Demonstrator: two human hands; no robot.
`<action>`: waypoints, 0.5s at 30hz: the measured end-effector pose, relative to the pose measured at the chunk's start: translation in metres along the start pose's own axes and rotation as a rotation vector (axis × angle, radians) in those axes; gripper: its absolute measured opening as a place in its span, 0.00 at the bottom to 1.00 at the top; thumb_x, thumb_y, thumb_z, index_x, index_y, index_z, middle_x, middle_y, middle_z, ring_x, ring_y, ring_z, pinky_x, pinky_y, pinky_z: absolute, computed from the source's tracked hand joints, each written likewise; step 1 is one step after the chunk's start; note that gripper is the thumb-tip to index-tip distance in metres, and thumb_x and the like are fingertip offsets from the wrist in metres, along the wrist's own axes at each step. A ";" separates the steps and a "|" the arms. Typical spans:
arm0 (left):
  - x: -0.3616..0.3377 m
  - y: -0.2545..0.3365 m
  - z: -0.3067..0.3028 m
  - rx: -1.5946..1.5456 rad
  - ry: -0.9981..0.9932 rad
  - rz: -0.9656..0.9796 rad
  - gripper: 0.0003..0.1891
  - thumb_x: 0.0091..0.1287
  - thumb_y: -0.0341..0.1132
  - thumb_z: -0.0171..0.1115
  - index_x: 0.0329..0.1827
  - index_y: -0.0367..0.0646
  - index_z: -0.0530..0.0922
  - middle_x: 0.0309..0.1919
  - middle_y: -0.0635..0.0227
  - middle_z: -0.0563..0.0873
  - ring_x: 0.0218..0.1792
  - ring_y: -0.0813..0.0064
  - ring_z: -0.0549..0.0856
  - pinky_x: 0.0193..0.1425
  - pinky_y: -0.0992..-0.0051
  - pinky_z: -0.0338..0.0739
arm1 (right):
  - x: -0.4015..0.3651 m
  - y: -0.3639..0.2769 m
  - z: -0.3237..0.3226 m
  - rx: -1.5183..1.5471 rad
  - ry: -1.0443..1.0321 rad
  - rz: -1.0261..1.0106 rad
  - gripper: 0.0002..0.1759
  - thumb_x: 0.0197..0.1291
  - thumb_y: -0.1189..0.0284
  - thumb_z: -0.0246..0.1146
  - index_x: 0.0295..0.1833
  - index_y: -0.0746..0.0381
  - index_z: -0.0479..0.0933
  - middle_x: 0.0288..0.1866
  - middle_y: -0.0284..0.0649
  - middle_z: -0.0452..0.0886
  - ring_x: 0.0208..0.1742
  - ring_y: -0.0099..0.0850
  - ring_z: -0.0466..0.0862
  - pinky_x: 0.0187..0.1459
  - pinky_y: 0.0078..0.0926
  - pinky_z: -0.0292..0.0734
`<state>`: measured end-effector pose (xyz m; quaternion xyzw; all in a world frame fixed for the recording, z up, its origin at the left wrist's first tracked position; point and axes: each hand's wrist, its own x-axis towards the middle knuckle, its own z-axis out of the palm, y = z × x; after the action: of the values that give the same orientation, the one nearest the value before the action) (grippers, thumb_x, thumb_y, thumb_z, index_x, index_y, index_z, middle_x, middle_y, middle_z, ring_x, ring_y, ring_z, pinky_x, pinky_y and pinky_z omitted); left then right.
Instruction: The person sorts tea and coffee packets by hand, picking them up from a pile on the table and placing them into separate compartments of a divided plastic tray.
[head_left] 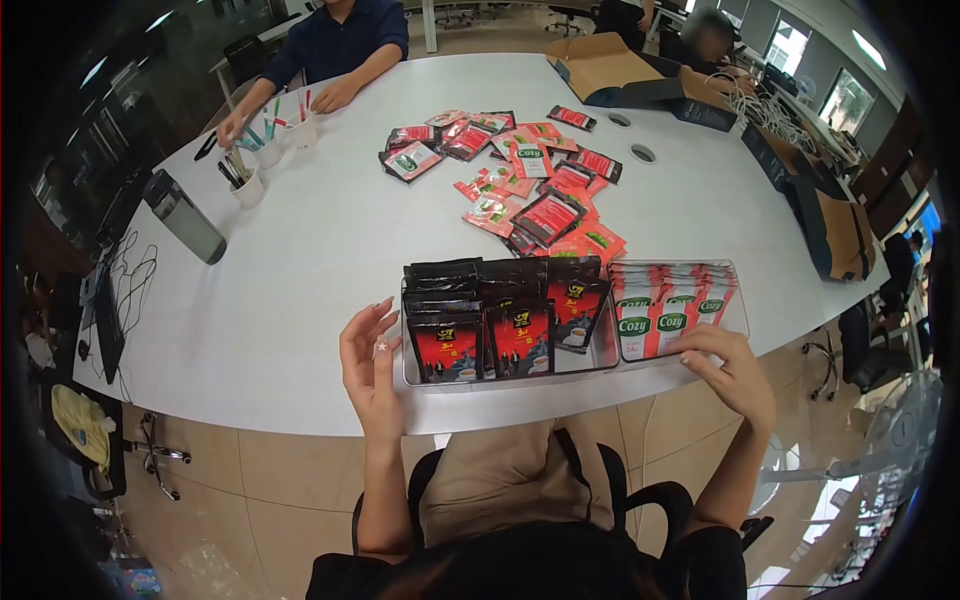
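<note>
Two clear plastic bins stand side by side at the table's near edge. The larger coffee bin (612,357) is packed with black and red G7 coffee sachets (447,350). In the smaller tea bin (741,300), white and red Cozy tea sachets (672,322) stand in rows. My left hand (372,360) is at the coffee bin's left side, fingers spread and fingertips close to its corner. My right hand (733,372) lies at the tea bin's front right, fingertips over the front tea sachets and thumb apart below.
Loose coffee and tea sachets (550,218) lie in a pile beyond the bins. A grey bottle (187,218) and white cups of pens (246,190) stand left. Across the table a person (345,50) reaches toward the cups. Opened cardboard boxes (610,70) line the far right.
</note>
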<state>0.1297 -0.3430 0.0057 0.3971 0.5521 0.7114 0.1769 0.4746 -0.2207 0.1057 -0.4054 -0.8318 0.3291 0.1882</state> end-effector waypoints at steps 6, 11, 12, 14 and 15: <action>0.000 -0.002 0.001 -0.023 -0.004 -0.007 0.21 0.74 0.39 0.46 0.67 0.41 0.65 0.62 0.54 0.74 0.60 0.66 0.75 0.63 0.66 0.72 | 0.016 0.006 0.007 -0.080 -0.246 -0.067 0.19 0.62 0.61 0.63 0.51 0.63 0.81 0.41 0.45 0.84 0.43 0.39 0.82 0.46 0.32 0.75; -0.002 -0.003 0.000 -0.036 -0.006 -0.012 0.21 0.74 0.39 0.47 0.67 0.40 0.65 0.63 0.54 0.73 0.61 0.66 0.75 0.63 0.66 0.73 | 0.029 0.007 0.002 -0.141 -0.343 -0.092 0.23 0.61 0.58 0.63 0.57 0.61 0.79 0.49 0.46 0.82 0.49 0.40 0.80 0.52 0.32 0.73; -0.001 -0.003 0.000 -0.036 -0.002 -0.015 0.21 0.74 0.39 0.47 0.67 0.40 0.65 0.63 0.54 0.73 0.61 0.66 0.75 0.62 0.66 0.73 | 0.030 0.009 0.003 -0.131 -0.333 -0.086 0.24 0.61 0.58 0.63 0.57 0.61 0.79 0.49 0.46 0.82 0.49 0.40 0.80 0.52 0.32 0.73; -0.002 -0.005 -0.002 -0.019 -0.011 -0.016 0.21 0.74 0.39 0.48 0.67 0.41 0.65 0.62 0.55 0.73 0.60 0.67 0.75 0.62 0.66 0.73 | 0.031 0.009 0.003 -0.129 -0.307 -0.078 0.24 0.61 0.57 0.63 0.57 0.61 0.79 0.48 0.46 0.82 0.49 0.40 0.80 0.52 0.32 0.73; -0.002 -0.005 -0.001 -0.030 -0.011 -0.017 0.21 0.74 0.39 0.48 0.67 0.41 0.65 0.62 0.55 0.74 0.60 0.67 0.75 0.62 0.67 0.73 | 0.030 0.008 0.003 -0.133 -0.301 -0.045 0.24 0.60 0.57 0.64 0.57 0.60 0.79 0.48 0.46 0.82 0.49 0.40 0.80 0.51 0.32 0.73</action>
<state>0.1287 -0.3435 0.0005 0.3937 0.5437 0.7159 0.1918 0.4590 -0.1943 0.0997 -0.3442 -0.8795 0.3261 0.0414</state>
